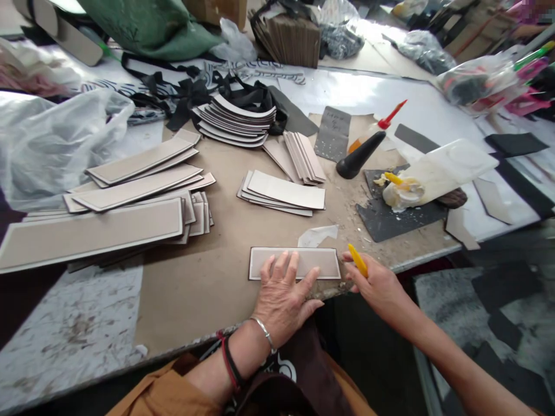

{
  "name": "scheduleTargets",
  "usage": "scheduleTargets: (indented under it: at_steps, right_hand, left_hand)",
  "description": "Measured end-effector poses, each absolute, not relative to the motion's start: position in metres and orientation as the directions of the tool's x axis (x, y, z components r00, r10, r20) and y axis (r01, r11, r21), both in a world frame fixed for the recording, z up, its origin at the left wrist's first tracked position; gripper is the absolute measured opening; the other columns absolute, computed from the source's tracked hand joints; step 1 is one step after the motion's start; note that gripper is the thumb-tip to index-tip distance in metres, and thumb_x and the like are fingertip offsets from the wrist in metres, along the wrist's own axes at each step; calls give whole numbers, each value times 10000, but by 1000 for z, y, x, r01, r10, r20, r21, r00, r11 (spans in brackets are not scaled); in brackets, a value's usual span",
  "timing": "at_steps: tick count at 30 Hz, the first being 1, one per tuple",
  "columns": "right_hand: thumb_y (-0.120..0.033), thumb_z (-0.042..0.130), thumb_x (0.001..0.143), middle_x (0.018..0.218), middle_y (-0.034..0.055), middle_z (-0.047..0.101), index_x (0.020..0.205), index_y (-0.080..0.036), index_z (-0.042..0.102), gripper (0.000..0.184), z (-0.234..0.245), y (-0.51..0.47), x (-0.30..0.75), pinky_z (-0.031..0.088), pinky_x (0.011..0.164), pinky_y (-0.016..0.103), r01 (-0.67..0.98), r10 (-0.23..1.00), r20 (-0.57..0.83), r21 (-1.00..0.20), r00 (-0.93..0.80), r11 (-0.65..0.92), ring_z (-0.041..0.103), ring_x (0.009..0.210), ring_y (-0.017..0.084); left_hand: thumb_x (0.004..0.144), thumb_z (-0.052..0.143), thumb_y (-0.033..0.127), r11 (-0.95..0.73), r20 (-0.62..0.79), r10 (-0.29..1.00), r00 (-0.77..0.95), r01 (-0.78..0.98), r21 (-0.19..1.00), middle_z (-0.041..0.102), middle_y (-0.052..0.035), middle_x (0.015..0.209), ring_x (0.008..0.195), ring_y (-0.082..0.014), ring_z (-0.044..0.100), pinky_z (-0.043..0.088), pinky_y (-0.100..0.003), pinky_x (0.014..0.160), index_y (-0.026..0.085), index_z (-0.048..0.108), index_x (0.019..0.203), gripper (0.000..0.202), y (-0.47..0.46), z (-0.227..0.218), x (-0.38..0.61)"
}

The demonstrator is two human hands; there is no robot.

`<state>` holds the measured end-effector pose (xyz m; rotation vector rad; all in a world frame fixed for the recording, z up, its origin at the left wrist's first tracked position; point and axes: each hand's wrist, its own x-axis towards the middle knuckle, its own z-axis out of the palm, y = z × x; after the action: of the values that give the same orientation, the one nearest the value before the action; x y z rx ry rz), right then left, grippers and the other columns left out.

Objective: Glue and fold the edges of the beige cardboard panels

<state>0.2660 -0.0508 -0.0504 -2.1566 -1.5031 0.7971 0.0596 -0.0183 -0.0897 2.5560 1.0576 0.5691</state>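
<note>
A grey rectangular panel with a dark border lies flat near the front edge of the brown work sheet. My left hand rests on its left half, fingers spread and pressing it down. My right hand sits just off the panel's right end, closed round a thin yellow tool that points up and away. A small scrap of translucent paper lies just behind the panel.
Stacks of similar grey panels fill the left; smaller stacks and curved pieces sit behind. A black cone, a glue bottle with red nozzle and a glue-smeared plastic container stand right. A crumpled plastic bag is far left.
</note>
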Motion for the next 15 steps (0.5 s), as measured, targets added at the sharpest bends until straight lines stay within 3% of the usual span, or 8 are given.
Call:
scheduleTargets:
  at_steps: [3, 5, 10, 13, 15]
  right_hand:
    - [-402, 497, 772, 542, -25, 537, 1020, -121, 521, 375, -47, -40, 258, 426, 410, 241, 476, 825, -468, -674, 317, -565, 495, 413, 125]
    - [-432, 564, 707, 480, -62, 473, 943, -131, 523, 385, -44, -35, 253, 367, 379, 217, 360, 792, -525, -707, 310, -609, 439, 386, 106]
    - [-570, 612, 634, 399, -65, 399, 581, -180, 456, 424, -37, -34, 244, 243, 385, 205, 379, 802, -541, -707, 253, -596, 337, 377, 71]
    - [-609, 612, 631, 392, -54, 406, 543, -186, 443, 464, -31, -37, 238, 244, 408, 213, 383, 821, -508, -726, 261, -571, 335, 388, 74]
    - [-608, 630, 631, 389, -56, 409, 550, -193, 425, 469, -27, -39, 232, 253, 419, 214, 344, 828, -469, -756, 309, -557, 333, 389, 73]
  left_hand:
    - [756, 568, 538, -673, 251, 727, 639, 593, 442, 435, -161, 1293, 1214, -350, 369, 261, -549, 977, 301, 525, 1200, 505, -18, -90, 60]
    - [754, 572, 536, -668, 255, 730, 634, 585, 460, 443, -161, 1285, 1208, -354, 377, 277, -560, 969, 301, 531, 1196, 503, -17, -90, 61]
    - [764, 609, 435, -659, 330, 733, 596, 498, 564, 477, -190, 1255, 1191, -361, 400, 298, -578, 961, 230, 559, 1175, 462, -19, -82, 53]
    - [817, 546, 363, -596, 354, 732, 582, 294, 747, 612, -175, 1045, 1015, -287, 536, 407, -475, 892, 136, 643, 1020, 319, -33, -73, 42]
    - [821, 534, 397, -367, 213, 757, 618, 132, 921, 664, -134, 855, 831, -227, 598, 470, -384, 789, 125, 680, 904, 320, -44, -68, 39]
